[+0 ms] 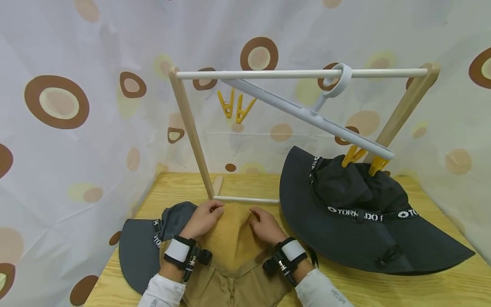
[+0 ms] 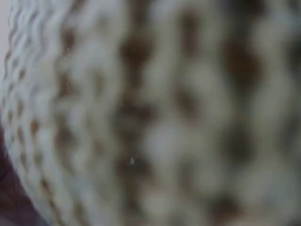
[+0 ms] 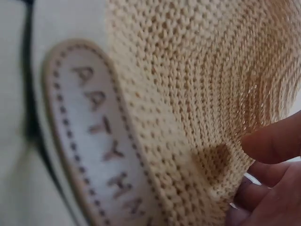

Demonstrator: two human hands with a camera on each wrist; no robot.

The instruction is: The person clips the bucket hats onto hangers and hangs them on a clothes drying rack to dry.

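Observation:
A hat with a yellow knitted crown [image 1: 230, 232] and a tan fabric brim [image 1: 245, 288] lies near the front of the table. My left hand [image 1: 203, 218] pinches the crown's upper left side. On the opposite side my right hand [image 1: 266, 226] grips the knit between thumb and fingers. In the right wrist view, the thumb presses into the knitted fabric [image 3: 188, 108], near a stitched label patch [image 3: 96, 127]. Blurred knit [image 2: 155, 113] fills the left wrist view, so the left fingers are hidden there.
A wooden stand with a white rod [image 1: 268, 74] carries a tilted white hanger [image 1: 291, 108]. Two yellow clips [image 1: 227, 104] hang at its raised left end. At the lower end, yellow clips [image 1: 353, 155] hold a wide-brimmed black hat [image 1: 345, 238]. A dark cap [image 1: 140, 251] lies left.

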